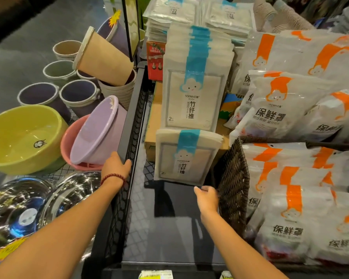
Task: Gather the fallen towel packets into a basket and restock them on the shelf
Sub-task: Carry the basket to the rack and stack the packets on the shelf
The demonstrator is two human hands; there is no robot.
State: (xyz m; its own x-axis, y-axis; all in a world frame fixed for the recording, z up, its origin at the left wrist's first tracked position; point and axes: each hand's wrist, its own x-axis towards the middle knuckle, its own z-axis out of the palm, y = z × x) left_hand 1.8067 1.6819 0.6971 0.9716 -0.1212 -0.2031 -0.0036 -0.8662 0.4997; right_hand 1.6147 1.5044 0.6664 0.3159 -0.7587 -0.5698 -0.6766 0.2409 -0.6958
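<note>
Grey floor (18,47) lies at the upper left, darkening toward the corner. A black wire divider (133,125) splits the display; the dark glossy shelf (169,228) beside it reflects light. Buckets (77,95), plastic basins (24,137) and shiny steel bowls (73,190) crowd the left.

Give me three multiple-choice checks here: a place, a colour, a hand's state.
1. The wicker basket stands where from the held towel packets? A left B right C on top
2. The held packets' stripe is: A orange B blue C green
3. The left hand: A hangs free B lifts a basin C holds the black shelf rail
Answers: B, the basket borders their right edge; B, a blue band runs down the front; C, it curls over the rail, while the right hand pinches the packets' bottom edge.
</note>
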